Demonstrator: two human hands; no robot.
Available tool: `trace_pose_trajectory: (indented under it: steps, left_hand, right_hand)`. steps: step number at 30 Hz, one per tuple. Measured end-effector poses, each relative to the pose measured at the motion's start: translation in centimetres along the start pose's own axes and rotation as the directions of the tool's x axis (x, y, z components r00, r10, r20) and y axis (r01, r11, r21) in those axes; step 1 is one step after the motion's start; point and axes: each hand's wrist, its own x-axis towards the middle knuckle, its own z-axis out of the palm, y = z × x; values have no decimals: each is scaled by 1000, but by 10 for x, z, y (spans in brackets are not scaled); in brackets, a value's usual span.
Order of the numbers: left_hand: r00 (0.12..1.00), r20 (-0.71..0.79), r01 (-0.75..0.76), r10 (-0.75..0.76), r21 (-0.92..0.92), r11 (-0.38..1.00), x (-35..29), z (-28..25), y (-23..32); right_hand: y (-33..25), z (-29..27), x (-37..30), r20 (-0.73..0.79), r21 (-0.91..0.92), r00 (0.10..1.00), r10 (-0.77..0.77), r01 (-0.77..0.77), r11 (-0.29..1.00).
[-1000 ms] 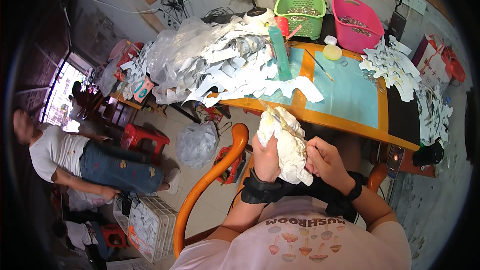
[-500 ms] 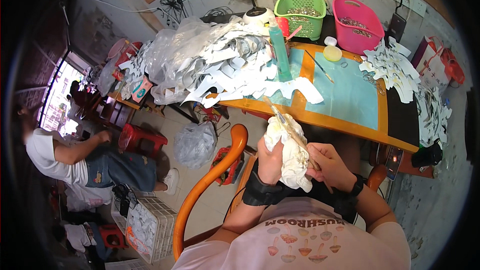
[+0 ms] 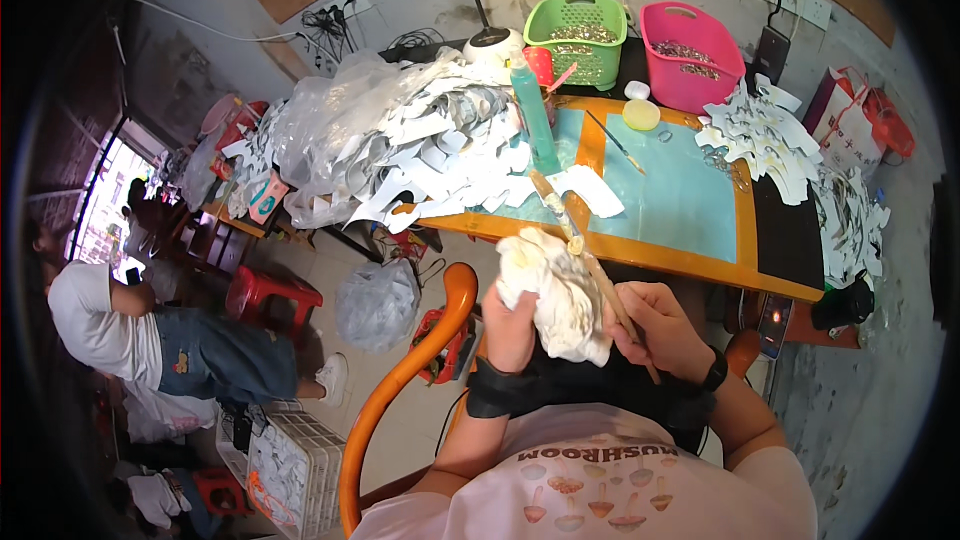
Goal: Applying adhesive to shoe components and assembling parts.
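My left hand (image 3: 511,328) is closed around a crumpled white cloth (image 3: 552,302), bunched up in front of my lap. In my right hand (image 3: 660,330) is a slim paintbrush (image 3: 604,285) with a wooden handle, pinched between thumb and fingers. The brush slants up to the left, its tip end pointing toward the table edge. Pale residue coats its upper part. Its shaft passes along the cloth's right upper side; whether the two touch there is hard to tell.
Ahead stands a table (image 3: 690,258) with a heap of white cut pieces (image 3: 440,155), a green bottle (image 3: 534,115), another thin brush (image 3: 615,143), and green (image 3: 575,70) and pink (image 3: 690,85) baskets of small metal parts. A wooden chair arm (image 3: 400,380) curves at left; beyond sits another person (image 3: 120,330).
The brush's upper part now stands clear of the cloth, which lay against it before. My left hand and the cloth have shifted left. The other person's arm has drawn in.
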Motion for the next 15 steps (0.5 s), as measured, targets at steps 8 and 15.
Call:
trace_pose_trajectory:
  steps: [8,15]
  left_hand:
    - [992,125,-11,13,-21,1000,18,26,55]
    - [957,268,71,-113,162,984,25,23,61]
  right_hand:
    - [24,4,6,-120,-369,974,-194,138,919]
    - [29,19,3,-148,-681,845,-513,289,673]
